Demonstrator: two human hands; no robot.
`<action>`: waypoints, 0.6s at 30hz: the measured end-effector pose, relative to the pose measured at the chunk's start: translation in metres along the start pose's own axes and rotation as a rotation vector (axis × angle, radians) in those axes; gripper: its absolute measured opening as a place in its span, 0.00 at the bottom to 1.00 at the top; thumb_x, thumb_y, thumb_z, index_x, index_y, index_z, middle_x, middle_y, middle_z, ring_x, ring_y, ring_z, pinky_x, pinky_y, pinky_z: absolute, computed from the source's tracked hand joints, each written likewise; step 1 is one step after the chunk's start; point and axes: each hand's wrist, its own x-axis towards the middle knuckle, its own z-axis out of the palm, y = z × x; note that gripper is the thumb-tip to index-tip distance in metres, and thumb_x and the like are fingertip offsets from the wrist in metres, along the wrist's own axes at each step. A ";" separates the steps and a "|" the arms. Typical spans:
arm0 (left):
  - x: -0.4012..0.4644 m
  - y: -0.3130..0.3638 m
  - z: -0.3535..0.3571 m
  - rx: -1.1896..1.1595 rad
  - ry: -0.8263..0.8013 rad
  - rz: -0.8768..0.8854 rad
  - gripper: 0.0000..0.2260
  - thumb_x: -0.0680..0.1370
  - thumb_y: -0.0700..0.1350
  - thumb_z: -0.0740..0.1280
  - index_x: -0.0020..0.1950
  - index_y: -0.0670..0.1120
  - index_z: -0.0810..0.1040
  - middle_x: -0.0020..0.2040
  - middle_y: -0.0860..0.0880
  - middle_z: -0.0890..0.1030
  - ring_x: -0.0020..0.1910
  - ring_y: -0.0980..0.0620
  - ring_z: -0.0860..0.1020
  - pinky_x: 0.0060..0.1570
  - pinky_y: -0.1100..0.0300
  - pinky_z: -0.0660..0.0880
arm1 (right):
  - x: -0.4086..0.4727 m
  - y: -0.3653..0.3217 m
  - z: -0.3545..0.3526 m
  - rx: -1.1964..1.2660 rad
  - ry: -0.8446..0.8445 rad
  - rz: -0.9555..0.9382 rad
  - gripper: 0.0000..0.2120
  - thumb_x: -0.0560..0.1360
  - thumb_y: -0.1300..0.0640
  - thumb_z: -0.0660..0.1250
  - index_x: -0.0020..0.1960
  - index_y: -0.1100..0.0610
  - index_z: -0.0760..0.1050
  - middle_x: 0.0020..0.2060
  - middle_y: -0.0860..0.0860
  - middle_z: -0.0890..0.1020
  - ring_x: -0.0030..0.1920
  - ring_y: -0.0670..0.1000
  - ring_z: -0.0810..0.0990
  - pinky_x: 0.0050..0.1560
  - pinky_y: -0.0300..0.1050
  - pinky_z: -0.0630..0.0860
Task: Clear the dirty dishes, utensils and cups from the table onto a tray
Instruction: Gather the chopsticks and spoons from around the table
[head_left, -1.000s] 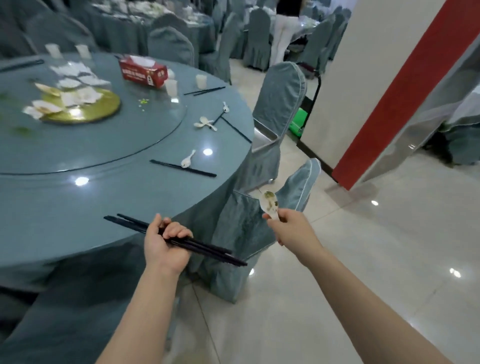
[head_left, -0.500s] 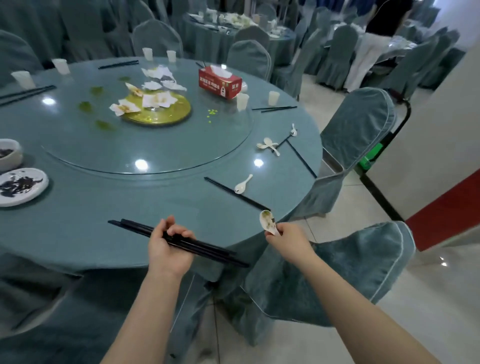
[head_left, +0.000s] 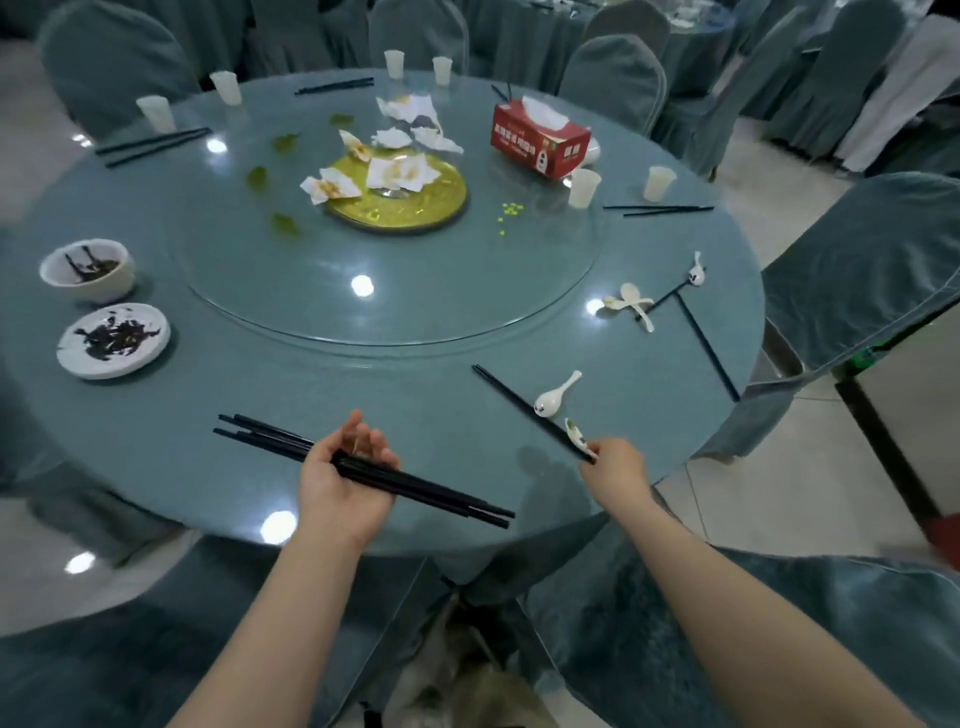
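My left hand is palm up over the near edge of the round table, its fingers curled round a bundle of black chopsticks. My right hand pinches a dirty white spoon and sits at the near end of a chopstick pair lying on the table. Another white spoon lies beside that pair. Two crossed spoons, one more spoon and a loose chopstick lie at the right edge. A dirty bowl and dirty plate sit at the left.
On the glass turntable sit a gold plate with crumpled napkins and a red tissue box. Several plastic cups and chopstick pairs ring the far rim. Covered chairs surround the table.
The view swung left and down onto the table. My right hand carried the spoon to the end of the chopstick pair on the table. My left hand turned palm up and loosened its fingers.
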 end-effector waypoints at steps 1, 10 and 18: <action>0.004 0.001 0.002 0.014 0.008 0.003 0.11 0.78 0.42 0.58 0.43 0.47 0.79 0.32 0.54 0.78 0.28 0.57 0.78 0.33 0.65 0.69 | 0.010 0.001 0.006 -0.012 -0.015 -0.007 0.09 0.74 0.60 0.64 0.51 0.60 0.80 0.43 0.56 0.80 0.44 0.58 0.77 0.39 0.43 0.68; 0.034 -0.003 0.007 0.036 0.054 -0.001 0.10 0.77 0.43 0.59 0.44 0.47 0.81 0.31 0.53 0.79 0.28 0.56 0.79 0.30 0.64 0.72 | 0.037 0.013 0.042 0.087 0.004 -0.019 0.06 0.76 0.56 0.66 0.52 0.55 0.78 0.50 0.54 0.79 0.47 0.56 0.78 0.45 0.45 0.71; 0.038 -0.008 -0.001 0.026 0.109 -0.018 0.10 0.78 0.43 0.58 0.44 0.47 0.79 0.30 0.54 0.78 0.26 0.57 0.77 0.33 0.64 0.68 | 0.041 0.010 0.036 0.049 -0.160 0.020 0.08 0.74 0.51 0.69 0.50 0.53 0.77 0.44 0.51 0.81 0.45 0.54 0.77 0.43 0.45 0.73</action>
